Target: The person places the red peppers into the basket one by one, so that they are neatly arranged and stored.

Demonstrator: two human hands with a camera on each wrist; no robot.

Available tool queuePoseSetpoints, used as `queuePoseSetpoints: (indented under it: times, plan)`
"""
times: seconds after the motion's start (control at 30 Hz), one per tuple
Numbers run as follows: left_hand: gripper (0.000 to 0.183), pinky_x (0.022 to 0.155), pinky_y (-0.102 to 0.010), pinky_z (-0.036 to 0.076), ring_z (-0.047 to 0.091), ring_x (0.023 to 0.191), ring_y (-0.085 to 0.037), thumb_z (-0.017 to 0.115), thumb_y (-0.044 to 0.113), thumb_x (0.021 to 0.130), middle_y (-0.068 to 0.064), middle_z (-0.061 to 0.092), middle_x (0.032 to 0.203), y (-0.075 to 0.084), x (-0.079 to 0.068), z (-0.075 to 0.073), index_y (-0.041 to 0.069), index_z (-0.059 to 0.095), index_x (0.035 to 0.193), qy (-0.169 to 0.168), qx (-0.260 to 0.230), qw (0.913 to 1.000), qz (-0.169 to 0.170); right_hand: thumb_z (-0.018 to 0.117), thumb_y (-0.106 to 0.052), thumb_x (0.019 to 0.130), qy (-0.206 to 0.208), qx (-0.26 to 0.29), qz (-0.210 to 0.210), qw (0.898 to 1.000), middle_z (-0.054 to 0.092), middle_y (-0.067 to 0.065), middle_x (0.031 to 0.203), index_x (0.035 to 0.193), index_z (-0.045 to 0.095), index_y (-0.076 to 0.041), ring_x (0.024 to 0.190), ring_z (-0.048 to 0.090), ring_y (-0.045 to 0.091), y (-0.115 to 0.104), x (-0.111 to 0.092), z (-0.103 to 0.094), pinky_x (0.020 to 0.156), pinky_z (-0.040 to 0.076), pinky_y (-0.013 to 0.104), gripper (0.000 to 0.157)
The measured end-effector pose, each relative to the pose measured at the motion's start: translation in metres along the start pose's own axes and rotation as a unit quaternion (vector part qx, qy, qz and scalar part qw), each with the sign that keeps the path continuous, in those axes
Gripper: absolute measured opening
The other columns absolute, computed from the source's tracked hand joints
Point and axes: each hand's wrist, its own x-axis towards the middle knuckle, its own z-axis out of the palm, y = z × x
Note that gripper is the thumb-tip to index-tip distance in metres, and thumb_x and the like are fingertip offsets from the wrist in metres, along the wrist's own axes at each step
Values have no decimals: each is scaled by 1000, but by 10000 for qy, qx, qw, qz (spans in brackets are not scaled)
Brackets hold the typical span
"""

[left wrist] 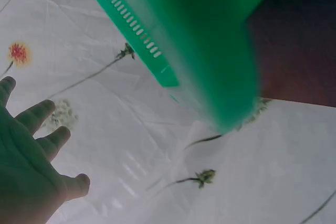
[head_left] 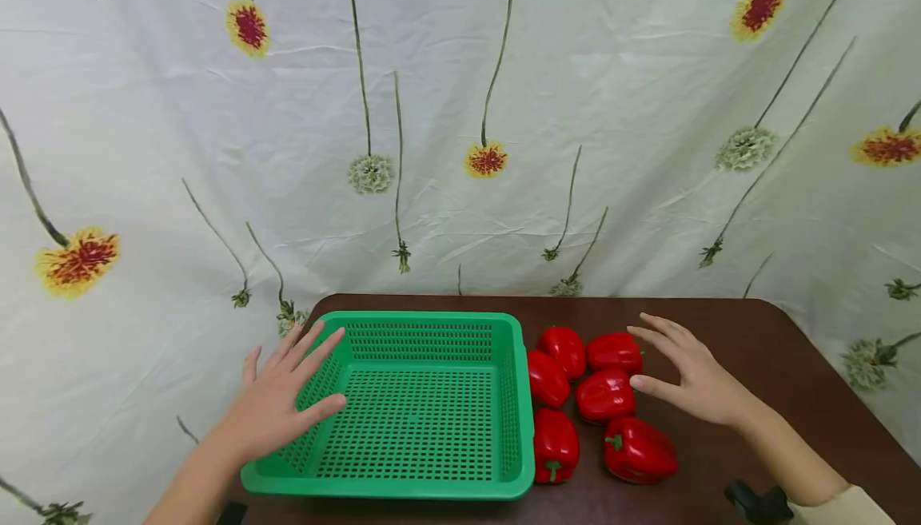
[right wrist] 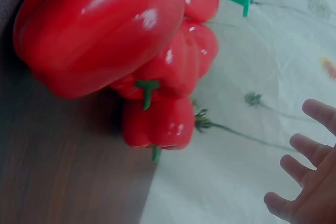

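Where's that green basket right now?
In the head view, the green basket sits on the left part of the brown table, just left of the red peppers.

No readable text, label, brand, number or sign appears in the head view or in either wrist view.

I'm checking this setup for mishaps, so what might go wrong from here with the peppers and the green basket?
The glossy, rounded red peppers might slip or roll if the right hand takes one loosely. They sit in a close cluster, so lifting one could nudge its neighbours. The green basket sits at the left end of the table, so a bump from the left hand might shift or tip it.
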Motion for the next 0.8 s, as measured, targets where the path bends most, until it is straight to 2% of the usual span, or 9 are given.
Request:
queuePoseSetpoints:
  times: [0.23,0.33,0.47,0.6,0.7,0.8]
  plan:
    - [80,94,-73,18,23,139,-45,66,42,91,-13,27,156,-12,-24,-4,31,21,156,259,-187,9986,-426,67,-28,92,-140,495,452,9977,34,24,147,137,51,-1,132,27,48,18,8,7,92,28,73,55]
    - [78,89,-71,23,30,134,-46,65,42,92,-18,34,152,-19,-35,-6,25,24,156,182,-213,9967,-761,66,-28,92,-148,617,584,9963,35,27,146,136,51,1,132,27,50,26,11,11,94,27,73,54]
    - [82,83,-75,24,34,129,-48,64,49,91,-23,37,147,-25,-49,-6,16,25,155,-150,-128,9897,-1417,66,-29,93,-175,738,783,9940,35,29,145,136,51,2,132,27,51,34,15,13,96,25,72,55]
    - [90,81,-74,33,37,125,-55,63,54,90,-30,36,146,-30,-63,-2,9,21,155,-550,-230,9818,-1803,65,-31,93,-260,760,965,9921,36,30,144,136,50,2,132,28,51,40,16,15,97,26,71,57]
    - [90,81,-67,41,38,123,-58,59,55,92,-35,33,145,-36,-70,0,3,19,154,-1062,-646,9693,-2122,65,-33,93,-324,763,1075,9907,35,31,145,137,48,3,132,29,50,43,17,16,97,27,71,59]
    - [86,80,-61,46,44,120,-54,56,53,95,-35,36,144,-42,-75,1,2,20,154,-1533,-1058,9512,-2461,65,-34,93,-379,769,1189,9892,35,31,145,138,46,4,131,30,50,46,18,19,97,28,70,62]
